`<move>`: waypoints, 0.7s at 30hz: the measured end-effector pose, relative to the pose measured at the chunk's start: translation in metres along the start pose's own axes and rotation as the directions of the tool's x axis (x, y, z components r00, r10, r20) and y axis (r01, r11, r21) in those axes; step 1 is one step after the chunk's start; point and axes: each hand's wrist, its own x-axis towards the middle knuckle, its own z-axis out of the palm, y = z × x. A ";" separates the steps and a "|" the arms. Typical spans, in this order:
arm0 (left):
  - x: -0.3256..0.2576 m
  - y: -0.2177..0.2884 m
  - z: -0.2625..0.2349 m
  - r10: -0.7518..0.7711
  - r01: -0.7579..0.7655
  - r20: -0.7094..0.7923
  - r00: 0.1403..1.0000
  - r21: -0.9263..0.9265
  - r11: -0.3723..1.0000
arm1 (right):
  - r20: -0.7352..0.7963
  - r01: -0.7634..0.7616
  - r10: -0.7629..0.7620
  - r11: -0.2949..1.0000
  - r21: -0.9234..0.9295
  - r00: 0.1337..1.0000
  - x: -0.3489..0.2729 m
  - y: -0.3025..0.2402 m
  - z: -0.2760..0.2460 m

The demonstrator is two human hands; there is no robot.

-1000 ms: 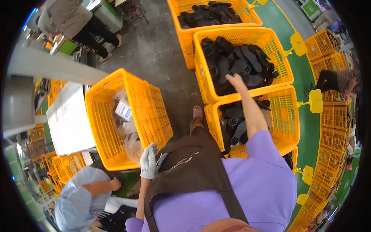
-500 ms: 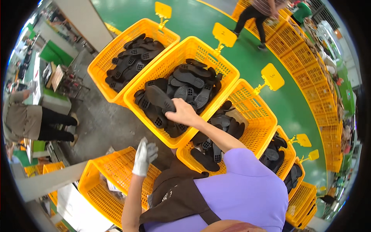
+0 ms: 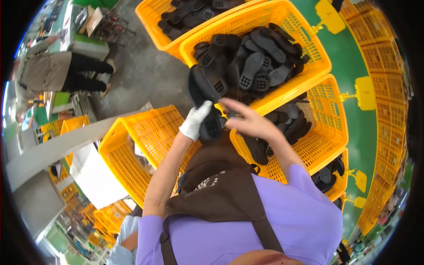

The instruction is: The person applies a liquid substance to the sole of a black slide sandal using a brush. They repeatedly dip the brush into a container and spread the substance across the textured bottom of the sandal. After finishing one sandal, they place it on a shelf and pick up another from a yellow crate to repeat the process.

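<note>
My left hand [image 3: 195,120], in a white glove, is closed around black shoe soles [image 3: 199,86] in front of my apron. They look like two pieces, one with a gridded underside toward my body; the glove hides part of them. My bare right hand [image 3: 251,121] is just to the right, slightly blurred, with fingers apart and fingertips close to the soles. Beyond my hands stands a yellow crate [image 3: 304,84] heaped with black shoe soles [image 3: 254,70]. Under my right forearm another yellow crate [image 3: 324,128] holds more soles.
At the far left is a third crate of soles [image 3: 154,33]. Left of my body stands a tilted yellow crate [image 3: 117,154] with plastic-wrapped items. Yellow tags [image 3: 329,17] stick out from the crate rims. A person [image 3: 57,68] stands at a bench on the left. Stacked crates [image 3: 384,97] line the right.
My right hand has come out of the crate toward my body and let go of the sole it held. My left hand has moved in and now grips soles. My view has shifted.
</note>
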 end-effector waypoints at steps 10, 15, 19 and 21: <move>0.005 -0.052 -0.053 0.225 -0.215 0.005 0.974 -0.278 0.936 | -0.099 0.232 -0.410 0.681 -0.695 0.907 0.043 0.033 0.043; 0.009 -0.059 -0.072 0.000 -0.088 -0.240 0.971 -0.356 0.930 | -0.016 0.038 -0.051 0.885 -0.464 0.999 0.060 0.037 0.024; -0.017 -0.042 -0.063 0.026 -0.069 -0.114 0.993 -0.390 0.918 | -0.550 -0.178 -0.363 0.692 -0.700 0.753 0.119 0.090 -0.107; -0.020 -0.040 -0.061 0.022 -0.052 -0.061 0.998 -0.556 0.829 | -0.773 -0.581 -0.161 0.571 -0.580 0.613 0.145 0.136 -0.167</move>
